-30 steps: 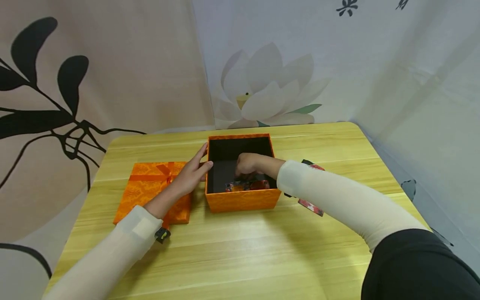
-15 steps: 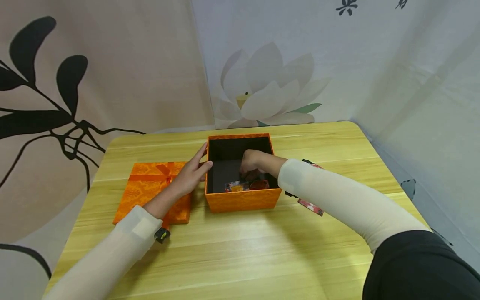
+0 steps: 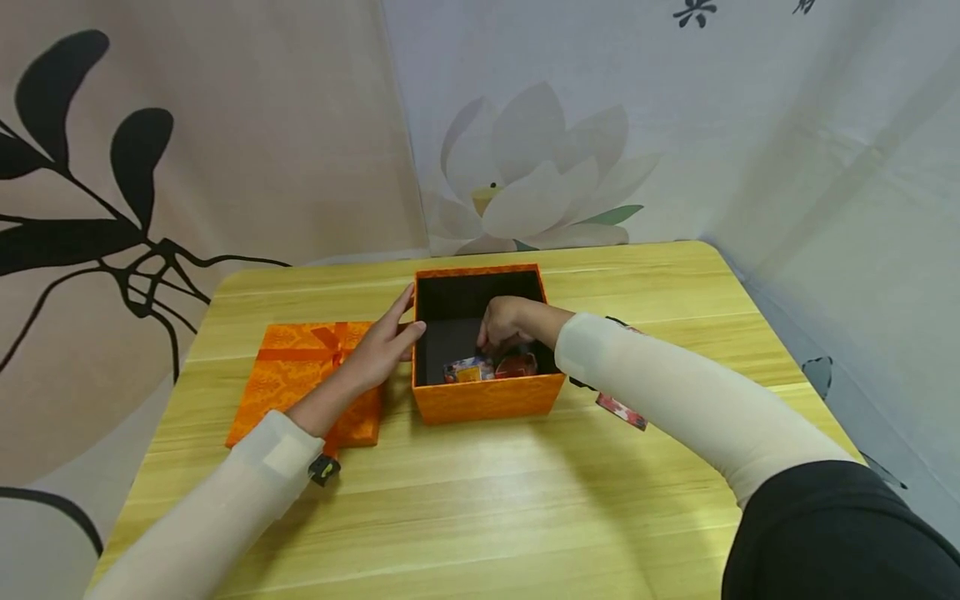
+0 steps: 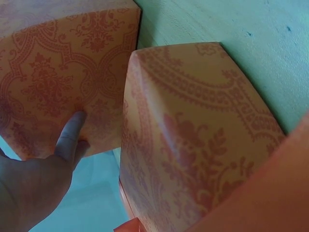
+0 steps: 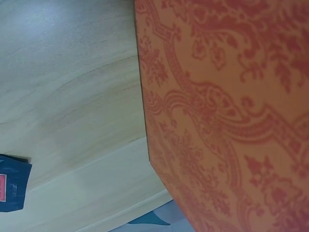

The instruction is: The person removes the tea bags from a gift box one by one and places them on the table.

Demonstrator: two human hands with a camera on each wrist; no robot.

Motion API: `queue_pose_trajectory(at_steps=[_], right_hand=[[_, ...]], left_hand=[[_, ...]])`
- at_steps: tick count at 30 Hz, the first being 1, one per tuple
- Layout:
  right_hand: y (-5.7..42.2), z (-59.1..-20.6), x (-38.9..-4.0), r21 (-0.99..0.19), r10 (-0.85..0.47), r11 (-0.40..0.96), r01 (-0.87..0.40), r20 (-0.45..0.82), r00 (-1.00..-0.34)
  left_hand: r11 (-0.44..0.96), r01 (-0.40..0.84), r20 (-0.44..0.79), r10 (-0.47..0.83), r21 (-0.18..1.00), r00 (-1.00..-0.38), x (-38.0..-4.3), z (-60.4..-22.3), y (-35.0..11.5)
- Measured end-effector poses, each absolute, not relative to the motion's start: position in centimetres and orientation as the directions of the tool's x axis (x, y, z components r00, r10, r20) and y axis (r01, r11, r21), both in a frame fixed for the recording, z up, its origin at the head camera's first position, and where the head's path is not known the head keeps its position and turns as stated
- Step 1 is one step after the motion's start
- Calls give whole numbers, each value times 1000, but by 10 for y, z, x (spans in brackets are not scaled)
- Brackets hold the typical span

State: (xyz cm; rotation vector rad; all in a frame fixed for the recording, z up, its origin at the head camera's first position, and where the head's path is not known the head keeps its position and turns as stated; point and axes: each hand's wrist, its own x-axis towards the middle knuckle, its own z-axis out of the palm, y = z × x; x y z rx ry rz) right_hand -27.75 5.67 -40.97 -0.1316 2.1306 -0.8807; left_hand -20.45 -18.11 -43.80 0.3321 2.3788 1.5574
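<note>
An orange patterned gift box (image 3: pixel 487 404) with a black inside stands uncovered on the table. My left hand (image 3: pixel 375 354) rests at its left side, fingers straight along the outer wall and thumb at the rim. In the left wrist view, fingers (image 4: pixel 72 130) touch the patterned wall. My right hand (image 3: pixel 506 323) reaches down into the box, knuckles up and fingers bent. Its fingertips are close to two small shiny packets, a multicoloured one (image 3: pixel 468 370) and a dark red one (image 3: pixel 517 366), lying by the near wall. Whether those fingers grip anything is hidden.
The box's orange lid (image 3: pixel 296 379), with a ribbon bow, lies left of the box beneath my left forearm. Right of the box, a red-and-white packet (image 3: pixel 621 412) and another dark item are partly covered by my right sleeve. Printed cloth (image 3: pixel 525 125) hangs behind the table (image 3: pixel 465 508).
My right hand has shifted slightly right inside the box. The multicoloured packet has slid a little left, and more of the red packet shows. My left hand stays at the box's side.
</note>
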Motion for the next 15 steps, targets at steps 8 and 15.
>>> queue_pose_trajectory(at_steps=[8,15], right_hand=[[57,-408,-277,-615,-374,777,132,-620,-690],[57,-409,-275,-623,-371,771,132,-609,-701]], left_hand=[[392,37,-109,342,919,-933,-205,-437,-182],[388,34,-109,341,921,-934,-205,-438,-182]])
